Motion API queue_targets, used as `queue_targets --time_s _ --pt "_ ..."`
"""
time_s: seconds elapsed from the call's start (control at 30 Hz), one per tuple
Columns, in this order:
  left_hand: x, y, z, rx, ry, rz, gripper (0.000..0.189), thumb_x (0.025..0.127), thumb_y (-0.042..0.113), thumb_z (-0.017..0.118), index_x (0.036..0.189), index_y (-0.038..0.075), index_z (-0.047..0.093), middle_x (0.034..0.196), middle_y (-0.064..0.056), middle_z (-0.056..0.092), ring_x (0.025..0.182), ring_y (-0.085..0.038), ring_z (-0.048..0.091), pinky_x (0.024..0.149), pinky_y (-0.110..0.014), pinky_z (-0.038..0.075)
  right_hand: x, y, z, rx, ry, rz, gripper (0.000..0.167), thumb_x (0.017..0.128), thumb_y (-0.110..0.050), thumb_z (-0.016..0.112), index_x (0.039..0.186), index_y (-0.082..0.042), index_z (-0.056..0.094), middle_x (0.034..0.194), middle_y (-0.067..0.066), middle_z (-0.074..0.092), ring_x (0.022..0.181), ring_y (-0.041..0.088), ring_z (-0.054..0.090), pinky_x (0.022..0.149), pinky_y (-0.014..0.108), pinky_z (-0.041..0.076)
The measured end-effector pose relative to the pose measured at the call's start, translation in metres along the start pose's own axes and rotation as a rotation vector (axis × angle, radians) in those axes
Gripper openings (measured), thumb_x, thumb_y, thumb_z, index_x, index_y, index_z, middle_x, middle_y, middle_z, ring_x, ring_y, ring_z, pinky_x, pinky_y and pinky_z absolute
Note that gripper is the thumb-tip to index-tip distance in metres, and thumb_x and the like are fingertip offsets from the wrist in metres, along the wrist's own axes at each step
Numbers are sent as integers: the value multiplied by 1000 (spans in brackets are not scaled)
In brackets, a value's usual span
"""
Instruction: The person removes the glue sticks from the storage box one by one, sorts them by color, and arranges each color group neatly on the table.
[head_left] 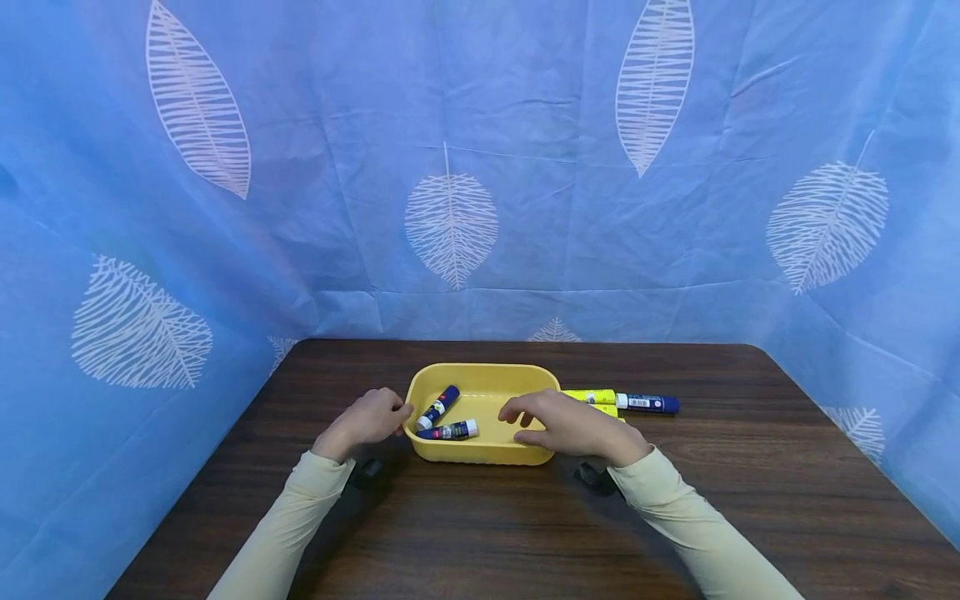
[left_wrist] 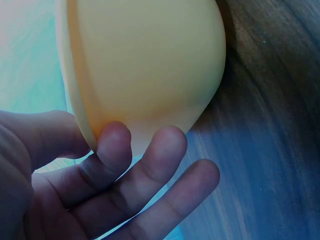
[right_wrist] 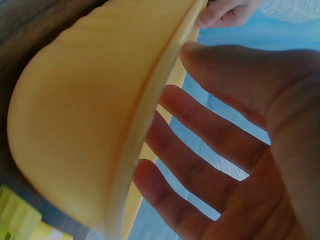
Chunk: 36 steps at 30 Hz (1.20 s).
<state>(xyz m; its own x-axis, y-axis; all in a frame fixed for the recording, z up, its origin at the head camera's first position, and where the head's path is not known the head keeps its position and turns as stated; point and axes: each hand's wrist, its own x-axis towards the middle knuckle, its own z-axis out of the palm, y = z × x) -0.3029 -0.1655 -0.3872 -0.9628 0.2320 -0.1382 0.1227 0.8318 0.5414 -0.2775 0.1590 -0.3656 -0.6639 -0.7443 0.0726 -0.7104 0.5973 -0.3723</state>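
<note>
A dark brown, wood-grained counter (head_left: 465,533) carries a yellow tray (head_left: 480,452) towards twelve o'clock. At the tray's three o'clock lie yellow sticks (head_left: 588,396); just past them, a navy stick (head_left: 651,404) with a white end.

Right of tray (head_left: 480,452), tubes (head_left: 589,396) seemingly obstruct

Head view bright and evenly lit, soft shadows on wood-grain tabletop (head_left: 787,483) beneath cream sleeves (head_left: 270,525), left wrist view hazy with pale glare at upper left, smooth shading on yellow plastic tub (left_wrist: 150,60), right wrist view soft-focused, right hand (right_wrist: 262,182) dim
</note>
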Motion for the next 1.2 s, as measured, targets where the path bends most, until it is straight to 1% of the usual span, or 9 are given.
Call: queue_targets --time_s 0.2,0.4,0.57,0.7,0.87,1.0,1.1,1.2 --pt "1 0 0 4 2 10 33 105 23 56 79 7 70 76 -12 63 58 -17 46 53 -26 38 14 -1 2 21 -53 -31 30 96 -11 70 126 -9 67 122 9 71 102 16 70 90 37 57" --pt "1 -1 0 6 4 9 33 105 23 56 80 7 70 74 -11 62 58 -18 47 52 -26 37 31 2 2 7 -126 -88 28 96 -13 71 123 -7 68 119 8 72 101 17 71 91 38 57" --pt "1 -1 0 2 0 2 31 105 23 57 82 6 71 73 -8 61 59 -18 48 53 -27 38 45 2 2 -30 -186 -110 19 96 -12 71 115 -8 69 112 4 72 98 16 70 88 30 55" --pt "1 -2 0 -4 -2 3 32 105 23 57 82 7 71 73 -8 61 59 -18 48 53 -26 38 55 1 5 -45 -219 -95 12 96 -11 70 108 -13 68 104 -2 72 92 10 69 85 27 55" --pt "1 -2 0 -5 -4 11 33 105 24 57 80 7 70 73 -9 61 58 -18 47 53 -26 37 64 3 14 -40 -265 -66 15 97 -6 68 108 -17 67 101 -5 72 90 5 67 83 25 54" --pt "1 -2 0 0 -2 12 33 105 24 57 80 7 70 73 -8 60 58 -18 47 53 -26 37 67 3 17 -16 -302 -60 18 97 -4 67 109 -17 69 104 -4 74 94 7 68 85 25 55" --pt "2 -3 0 0 -2 13 33 105 24 57 80 7 70 72 -7 60 58 -17 46 53 -26 37 68 4 15 8 -329 -47 21 98 -4 66 113 -17 70 108 -3 74 97 7 69 88 26 54" --pt "1 -2 0 -1 -4 15 33 105 24 56 79 7 70 72 -7 60 57 -17 45 52 -26 36 69 5 14 9 -349 -34 24 98 -4 66 117 -18 71 110 -4 73 98 5 68 89 25 54"
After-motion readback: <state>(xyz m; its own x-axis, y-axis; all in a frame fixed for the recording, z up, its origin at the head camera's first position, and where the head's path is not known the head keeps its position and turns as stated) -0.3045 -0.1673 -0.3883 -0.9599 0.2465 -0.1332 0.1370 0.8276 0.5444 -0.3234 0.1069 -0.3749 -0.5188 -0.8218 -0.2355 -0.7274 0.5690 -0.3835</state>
